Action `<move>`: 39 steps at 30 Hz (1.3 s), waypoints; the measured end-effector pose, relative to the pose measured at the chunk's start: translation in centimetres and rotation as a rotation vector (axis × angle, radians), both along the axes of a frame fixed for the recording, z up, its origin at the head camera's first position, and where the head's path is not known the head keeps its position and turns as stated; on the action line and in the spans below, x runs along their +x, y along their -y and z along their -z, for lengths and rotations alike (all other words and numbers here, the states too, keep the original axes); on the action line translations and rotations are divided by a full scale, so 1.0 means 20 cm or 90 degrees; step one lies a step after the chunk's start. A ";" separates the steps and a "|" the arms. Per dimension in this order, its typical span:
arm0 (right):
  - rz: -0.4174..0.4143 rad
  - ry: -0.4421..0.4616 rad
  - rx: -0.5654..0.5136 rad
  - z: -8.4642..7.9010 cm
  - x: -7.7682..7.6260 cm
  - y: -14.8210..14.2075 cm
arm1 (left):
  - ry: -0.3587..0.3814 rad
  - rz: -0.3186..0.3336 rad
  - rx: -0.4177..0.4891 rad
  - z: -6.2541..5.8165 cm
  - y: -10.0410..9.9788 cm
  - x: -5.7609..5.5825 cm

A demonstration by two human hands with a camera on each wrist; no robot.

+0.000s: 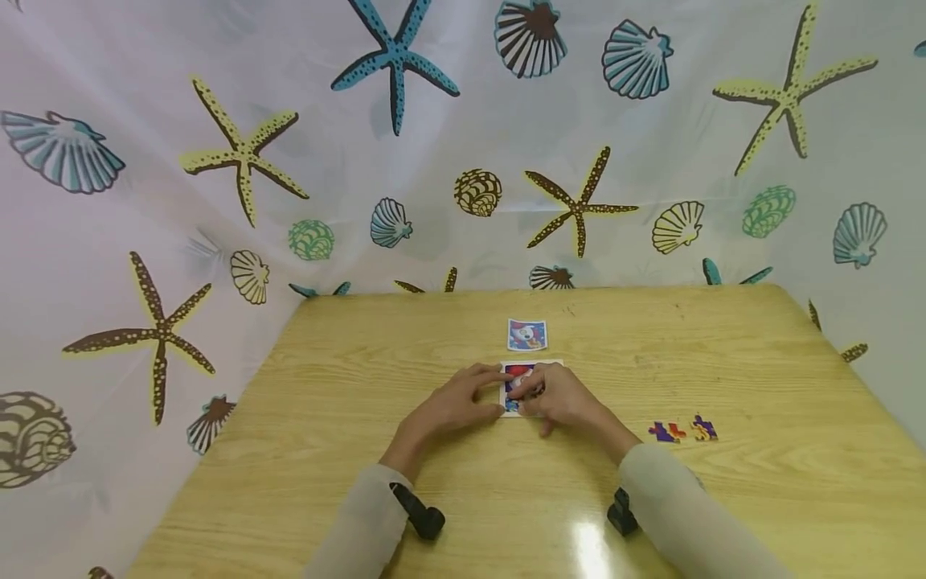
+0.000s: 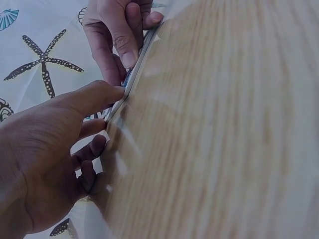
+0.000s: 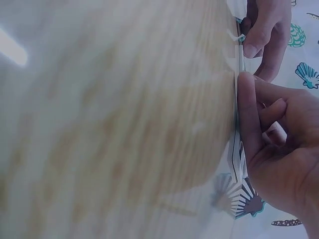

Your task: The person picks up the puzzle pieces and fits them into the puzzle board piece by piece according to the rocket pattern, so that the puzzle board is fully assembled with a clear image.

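Observation:
A small jigsaw puzzle (image 1: 510,408) in a white-edged tray lies on the table, its red, purple and blue picture partly covered by both hands. My left hand (image 1: 463,396) steadies the tray's left side, the index finger reaching over the top and the thumb at the near corner. From the right, my right hand (image 1: 567,396) leans over the puzzle, thumb and index finger pinched close together on a puzzle piece near its lower left. The fingers mostly hide that piece. In the left wrist view, the thumb of the left hand (image 2: 55,144) touches the tray's edge.
A square picture card (image 1: 527,335) with a white border lies just beyond the puzzle. Several loose puzzle pieces (image 1: 703,428) in purple, red and orange lie to the right on the wooden table (image 1: 347,346). A curtain (image 1: 434,161) printed with shells and starfish hangs behind.

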State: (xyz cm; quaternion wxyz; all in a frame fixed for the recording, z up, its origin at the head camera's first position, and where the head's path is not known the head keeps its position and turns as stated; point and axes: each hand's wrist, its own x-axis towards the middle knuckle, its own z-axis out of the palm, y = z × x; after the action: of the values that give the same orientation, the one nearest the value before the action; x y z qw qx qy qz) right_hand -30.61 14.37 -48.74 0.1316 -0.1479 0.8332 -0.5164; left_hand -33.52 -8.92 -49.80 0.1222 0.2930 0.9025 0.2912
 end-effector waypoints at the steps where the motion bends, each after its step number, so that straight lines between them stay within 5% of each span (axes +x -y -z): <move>1: 0.000 -0.006 0.005 0.00 0.00 0.00 | 0.004 0.001 -0.002 0.00 0.00 0.00; 8: -0.025 -0.087 0.058 0.00 0.00 0.01 | 0.004 -0.006 -0.003 -0.01 -0.01 0.00; 15: -0.063 -0.250 0.203 -0.02 -0.01 0.05 | -0.002 -0.007 0.003 -0.02 0.00 0.00; 17: -0.070 -0.260 0.216 -0.03 0.00 0.05 | -0.004 -0.004 0.004 -0.02 0.00 0.00; 27: -0.081 -0.043 0.074 -0.07 0.06 -0.04 | 0.004 -0.017 0.004 -0.01 -0.01 0.01; 33: -0.065 -0.016 -0.003 -0.09 0.09 -0.13 | 0.015 -0.020 0.007 0.00 0.00 0.01; 39: -0.019 -0.017 0.013 -0.14 0.10 -0.26 | 0.008 -0.024 -0.003 0.00 0.00 0.01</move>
State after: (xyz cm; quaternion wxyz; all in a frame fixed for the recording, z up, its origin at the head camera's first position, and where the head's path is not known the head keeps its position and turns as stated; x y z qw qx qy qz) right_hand -28.67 19.58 -45.85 0.1292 -0.1657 0.8378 -0.5040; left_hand -33.40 -9.00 -49.78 0.1232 0.2738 0.9076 0.2935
